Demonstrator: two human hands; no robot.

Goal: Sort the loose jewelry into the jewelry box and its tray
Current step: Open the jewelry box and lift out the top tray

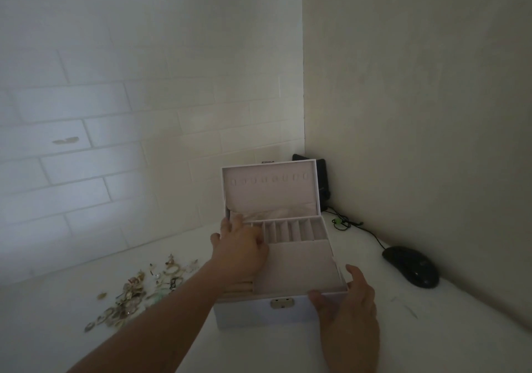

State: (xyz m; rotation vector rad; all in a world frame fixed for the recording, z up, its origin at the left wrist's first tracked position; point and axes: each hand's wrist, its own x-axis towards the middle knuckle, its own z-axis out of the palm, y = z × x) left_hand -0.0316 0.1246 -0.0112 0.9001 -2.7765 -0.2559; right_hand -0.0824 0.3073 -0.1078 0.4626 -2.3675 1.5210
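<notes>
A pale lilac jewelry box [250, 313] stands on the white table with its lid [270, 191] upright, showing a row of small hooks. Its pink-lined tray [299, 266], with several narrow slots at the back and one wide compartment in front, sits askew on top of the box, its front right corner overhanging. My left hand [239, 250] grips the tray's left edge, fingers curled into it. My right hand [345, 300] holds the front right corner, thumb on the front and fingers on the side. A pile of loose jewelry [138, 292], mostly gold, lies left of the box.
A black computer mouse [411, 266] lies to the right, its cable [371, 236] running back to the wall corner past a green clip [335, 223]. A black device [322, 182] stands behind the box lid. Walls close in behind and on the right.
</notes>
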